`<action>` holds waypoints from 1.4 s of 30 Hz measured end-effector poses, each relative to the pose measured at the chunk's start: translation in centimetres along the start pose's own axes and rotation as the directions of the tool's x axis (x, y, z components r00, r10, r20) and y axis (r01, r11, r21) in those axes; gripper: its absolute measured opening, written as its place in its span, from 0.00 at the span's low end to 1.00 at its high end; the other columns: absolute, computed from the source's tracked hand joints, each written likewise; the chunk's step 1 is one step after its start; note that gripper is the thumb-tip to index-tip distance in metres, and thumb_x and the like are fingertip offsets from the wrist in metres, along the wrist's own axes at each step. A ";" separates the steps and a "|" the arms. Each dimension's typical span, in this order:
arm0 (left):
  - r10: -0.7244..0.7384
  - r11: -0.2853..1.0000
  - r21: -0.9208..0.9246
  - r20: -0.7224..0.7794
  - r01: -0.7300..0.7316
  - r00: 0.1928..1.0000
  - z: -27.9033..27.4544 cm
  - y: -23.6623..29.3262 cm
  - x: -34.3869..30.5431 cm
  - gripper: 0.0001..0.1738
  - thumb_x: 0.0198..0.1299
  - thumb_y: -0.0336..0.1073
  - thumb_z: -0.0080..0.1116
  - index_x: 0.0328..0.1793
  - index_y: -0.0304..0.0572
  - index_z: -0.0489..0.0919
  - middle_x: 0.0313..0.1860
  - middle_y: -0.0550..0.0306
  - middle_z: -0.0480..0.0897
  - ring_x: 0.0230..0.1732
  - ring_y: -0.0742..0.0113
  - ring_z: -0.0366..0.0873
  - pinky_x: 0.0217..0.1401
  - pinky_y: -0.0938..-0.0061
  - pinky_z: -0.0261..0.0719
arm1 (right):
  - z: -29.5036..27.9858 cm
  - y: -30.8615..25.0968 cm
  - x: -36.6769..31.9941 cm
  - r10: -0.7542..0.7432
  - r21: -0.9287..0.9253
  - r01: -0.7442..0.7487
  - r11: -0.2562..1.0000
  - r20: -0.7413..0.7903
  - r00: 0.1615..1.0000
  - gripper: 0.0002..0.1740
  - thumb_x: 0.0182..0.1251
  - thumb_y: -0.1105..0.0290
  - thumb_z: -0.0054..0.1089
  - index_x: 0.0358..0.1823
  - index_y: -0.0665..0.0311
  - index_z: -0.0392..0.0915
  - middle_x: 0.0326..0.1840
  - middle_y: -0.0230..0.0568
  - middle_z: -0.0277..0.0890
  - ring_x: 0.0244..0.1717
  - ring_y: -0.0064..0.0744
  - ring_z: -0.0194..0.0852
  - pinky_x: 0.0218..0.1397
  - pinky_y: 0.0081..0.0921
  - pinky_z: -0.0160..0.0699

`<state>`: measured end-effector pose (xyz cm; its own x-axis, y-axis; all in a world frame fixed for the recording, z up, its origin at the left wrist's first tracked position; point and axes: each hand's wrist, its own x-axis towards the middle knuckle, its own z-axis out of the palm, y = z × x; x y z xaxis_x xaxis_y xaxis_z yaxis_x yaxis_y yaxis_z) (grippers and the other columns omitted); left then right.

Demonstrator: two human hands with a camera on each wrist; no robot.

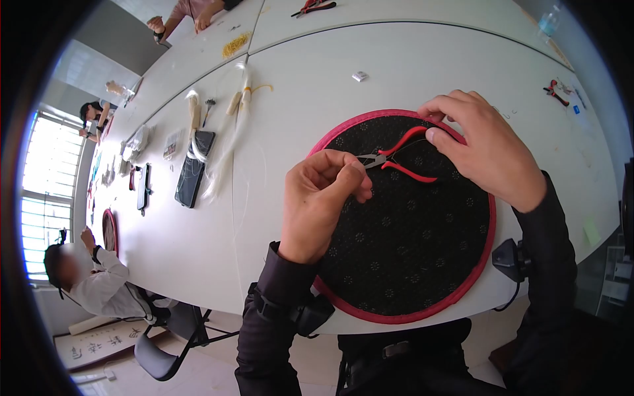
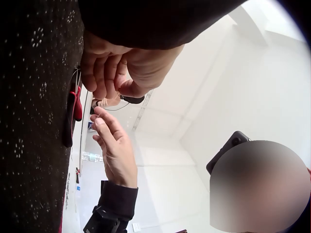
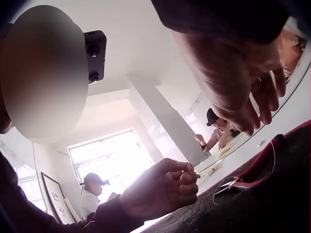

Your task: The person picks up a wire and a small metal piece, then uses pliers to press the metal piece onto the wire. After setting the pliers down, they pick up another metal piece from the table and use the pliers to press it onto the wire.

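Note:
A round black mat [image 1: 403, 251] with a red rim and a dotted flower pattern lies in front of me. Red-handled pliers [image 1: 381, 160] rest on it with handles spread. My left hand [image 1: 320, 195] is over the mat's left side, beside the pliers' tips. Its thumb and forefinger pinch something tiny [image 3: 188, 167]; I cannot tell what it is. A fine thread [image 3: 214, 198] curves around the pliers' tips. My right hand [image 1: 489, 148] hovers above the upper right rim, fingers loosely bent and holding nothing, thumb close to the upper handle.
Bundles of clear line [image 1: 246, 89], a black phone [image 1: 193, 173] and another dark phone [image 1: 143, 188] lie left on the white table [image 1: 284, 79]. A small white packet [image 1: 359, 76] lies beyond the mat. More pliers [image 1: 556, 94] are far right. Other people sit left and far.

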<state>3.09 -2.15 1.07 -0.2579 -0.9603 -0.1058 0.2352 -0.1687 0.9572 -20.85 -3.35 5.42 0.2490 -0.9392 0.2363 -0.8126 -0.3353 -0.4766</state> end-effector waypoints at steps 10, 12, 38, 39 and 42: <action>0.072 0.994 -0.074 -0.031 -0.074 0.997 -1.4 0.2 0.6 0.06 0.68 0.29 0.56 0.40 0.33 0.78 0.31 0.54 0.82 0.32 0.69 0.81 0.41 0.74 0.79 | 2.2 0.3 3.8 -0.132 -0.041 0.147 0.988 0.254 0.958 0.15 0.68 0.66 0.61 0.52 0.65 0.78 0.48 0.43 0.78 0.58 0.43 0.73 0.64 0.36 0.72; 0.102 0.985 -0.136 -0.017 -0.104 0.995 -2.0 0.5 0.7 0.06 0.68 0.30 0.57 0.40 0.33 0.78 0.31 0.54 0.83 0.32 0.69 0.81 0.41 0.74 0.79 | 2.6 0.8 3.4 -0.172 -0.029 0.187 0.982 0.273 0.946 0.15 0.65 0.64 0.62 0.49 0.65 0.77 0.48 0.45 0.78 0.57 0.45 0.74 0.64 0.38 0.72; 0.198 0.980 0.005 0.101 -0.200 0.975 -0.9 0.6 -0.1 0.05 0.67 0.29 0.57 0.38 0.35 0.79 0.30 0.53 0.82 0.32 0.68 0.80 0.39 0.72 0.79 | -3.3 1.7 -3.9 0.289 0.760 0.008 0.650 -0.258 0.922 0.14 0.80 0.60 0.51 0.46 0.65 0.75 0.26 0.28 0.68 0.23 0.18 0.62 0.30 0.20 0.68; 0.190 0.981 0.008 0.100 -0.192 0.977 -0.8 0.5 -0.1 0.05 0.67 0.29 0.57 0.38 0.35 0.79 0.30 0.53 0.82 0.32 0.68 0.81 0.39 0.72 0.79 | -3.5 1.6 -4.2 0.301 0.814 0.030 0.580 -0.249 0.921 0.14 0.79 0.60 0.52 0.46 0.65 0.75 0.25 0.28 0.66 0.22 0.18 0.61 0.28 0.20 0.66; 0.168 0.985 0.024 0.092 -0.170 0.982 -0.6 0.2 0.0 0.05 0.67 0.29 0.57 0.38 0.35 0.79 0.30 0.53 0.82 0.32 0.68 0.81 0.40 0.72 0.79 | -3.9 0.3 -4.7 0.375 0.880 -0.154 0.449 -0.029 0.927 0.10 0.77 0.63 0.55 0.44 0.63 0.75 0.23 0.24 0.57 0.20 0.13 0.51 0.23 0.17 0.56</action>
<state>3.71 -2.37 1.08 -0.3003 -0.9503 0.0815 0.2532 0.0029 0.9674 -24.30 1.22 7.53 -0.0892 -0.9939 0.0652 0.0604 -0.0707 -0.9957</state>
